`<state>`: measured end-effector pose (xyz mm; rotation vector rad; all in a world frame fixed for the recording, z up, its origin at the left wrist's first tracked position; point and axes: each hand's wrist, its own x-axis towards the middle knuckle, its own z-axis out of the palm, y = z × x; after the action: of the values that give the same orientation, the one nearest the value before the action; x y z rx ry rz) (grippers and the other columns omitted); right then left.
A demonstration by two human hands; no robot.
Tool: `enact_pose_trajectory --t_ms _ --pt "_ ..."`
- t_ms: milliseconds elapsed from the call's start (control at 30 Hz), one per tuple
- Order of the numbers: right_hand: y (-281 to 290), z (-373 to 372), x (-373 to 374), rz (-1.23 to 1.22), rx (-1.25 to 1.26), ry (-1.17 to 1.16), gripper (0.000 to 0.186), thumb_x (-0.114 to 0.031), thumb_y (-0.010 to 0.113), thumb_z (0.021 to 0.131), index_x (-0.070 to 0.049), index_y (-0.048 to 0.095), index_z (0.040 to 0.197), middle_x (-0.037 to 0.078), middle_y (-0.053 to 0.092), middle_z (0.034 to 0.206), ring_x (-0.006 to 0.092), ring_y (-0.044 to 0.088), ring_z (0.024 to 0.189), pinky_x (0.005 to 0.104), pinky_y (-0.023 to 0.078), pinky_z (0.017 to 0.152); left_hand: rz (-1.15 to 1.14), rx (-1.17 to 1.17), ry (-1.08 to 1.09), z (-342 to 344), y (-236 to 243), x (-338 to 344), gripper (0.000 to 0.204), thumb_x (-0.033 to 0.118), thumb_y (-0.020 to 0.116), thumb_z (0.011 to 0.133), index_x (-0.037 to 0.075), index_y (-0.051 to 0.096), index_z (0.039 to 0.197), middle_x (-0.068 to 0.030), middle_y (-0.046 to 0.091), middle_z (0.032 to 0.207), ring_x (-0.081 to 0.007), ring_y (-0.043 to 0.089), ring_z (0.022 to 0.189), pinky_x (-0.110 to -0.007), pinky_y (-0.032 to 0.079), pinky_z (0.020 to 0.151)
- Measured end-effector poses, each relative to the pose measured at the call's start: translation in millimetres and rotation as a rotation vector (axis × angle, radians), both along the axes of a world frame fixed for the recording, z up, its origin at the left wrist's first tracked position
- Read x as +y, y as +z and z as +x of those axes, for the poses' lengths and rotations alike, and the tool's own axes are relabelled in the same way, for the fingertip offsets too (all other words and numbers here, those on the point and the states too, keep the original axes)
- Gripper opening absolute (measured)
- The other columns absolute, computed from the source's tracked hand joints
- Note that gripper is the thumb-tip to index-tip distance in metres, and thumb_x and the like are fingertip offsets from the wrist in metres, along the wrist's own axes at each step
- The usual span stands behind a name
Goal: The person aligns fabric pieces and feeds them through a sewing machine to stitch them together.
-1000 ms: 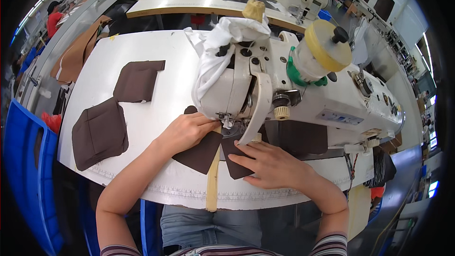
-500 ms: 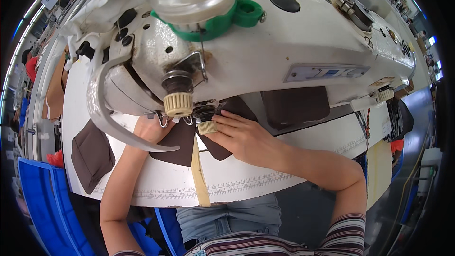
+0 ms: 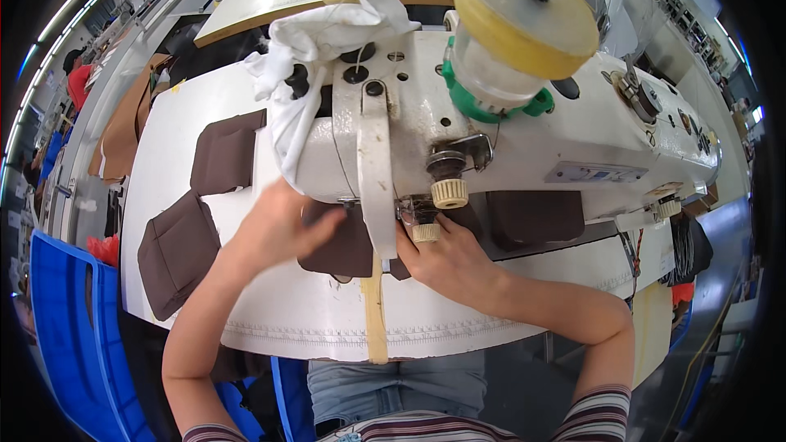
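— While both hands are down on the white table (image 3: 270,319), where does the brown fabric piece (image 3: 344,245) lie?

— Flat under the head of the white sewing machine (image 3: 508,139), between the two hands. The left hand (image 3: 282,225) lies on its left part, fingers spread and pressing, so its grip is wide and flat, closed around nothing. The right hand (image 3: 446,258) presses its right edge just below the needle area, fingers curled low; whether it pinches the cloth I cannot tell.

— Which way does the piece run?

— Its long side runs left to right across the table, and a tan strip (image 3: 375,311) crosses beneath it toward the person. The right hand is nearer the needle; the left hand is just left of it.

— Any containers?

— A blue crate (image 3: 70,336) stands at the left of the table; its contents are hidden. On the table lie two more brown pieces: a brown stack (image 3: 176,250) near the left edge and a further brown piece (image 3: 225,151) beyond it. A white rag (image 3: 315,49) is draped over the machine.
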<state>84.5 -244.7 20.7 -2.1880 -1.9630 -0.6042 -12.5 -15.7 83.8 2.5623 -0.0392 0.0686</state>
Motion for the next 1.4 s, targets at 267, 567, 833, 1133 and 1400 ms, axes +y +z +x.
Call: enact_pose_trajectory --t_ms 267,567,833,1133,1400 --pt "5.9 -12.2 15.1 -0.023 -0.086 -0.103 0.033 -0.009 0.064 0.069 0.006 0.066 0.098 0.020 0.066 0.093 0.0328 0.063 0.089 0.0398 0.053 0.086 0.535 -0.159 -0.277 -39.6 -17.6 -24.4 0.055 0.008 0.068 0.074 -0.004 0.055 0.127 -0.0145 0.061 0.117 -0.0284 0.057 0.112 -0.036 0.048 0.100" --pt "7.7 -8.7 18.2 -0.008 -0.098 -0.071 0.035 -0.009 0.064 0.070 0.005 0.066 0.102 0.015 0.065 0.093 0.0249 0.061 0.083 0.0314 0.051 0.074 0.353 -0.403 -0.189 -15.9 -47.9 -23.5 0.053 0.002 0.070 0.060 -0.003 0.063 0.113 -0.0079 0.057 0.097 -0.0232 0.057 0.091 -0.031 0.050 0.078" --pt "1.3 -3.5 14.8 0.051 -0.010 -0.044 0.038 -0.006 0.064 0.068 0.004 0.065 0.105 0.010 0.062 0.083 0.0230 0.060 0.079 0.0336 0.053 0.073 0.318 -0.446 -0.140 -15.9 -53.0 -18.1 0.057 -0.002 0.069 0.055 -0.003 0.063 0.111 -0.0127 0.065 0.107 -0.0256 0.060 0.099 -0.033 0.054 0.082" --pt "-0.4 -0.8 16.6 0.131 -0.091 -0.001 0.032 -0.005 0.064 0.068 0.005 0.066 0.099 0.010 0.062 0.082 0.0219 0.059 0.074 0.0322 0.052 0.068 0.428 -0.485 -0.144 -23.8 -58.9 -30.9 0.032 0.001 0.063 0.070 -0.005 0.067 0.102 -0.0160 0.066 0.108 -0.0294 0.064 0.108 -0.033 0.058 0.077" --pt "-1.6 1.5 18.1 0.162 -0.128 0.009 0.024 -0.006 0.064 0.071 0.003 0.066 0.093 0.006 0.059 0.072 0.0180 0.057 0.067 0.0299 0.049 0.063 0.457 -0.516 -0.142 -16.3 -59.2 -35.3 0.032 0.003 0.063 0.071 -0.005 0.068 0.101 -0.0139 0.066 0.109 -0.0270 0.064 0.107 -0.032 0.058 0.076"
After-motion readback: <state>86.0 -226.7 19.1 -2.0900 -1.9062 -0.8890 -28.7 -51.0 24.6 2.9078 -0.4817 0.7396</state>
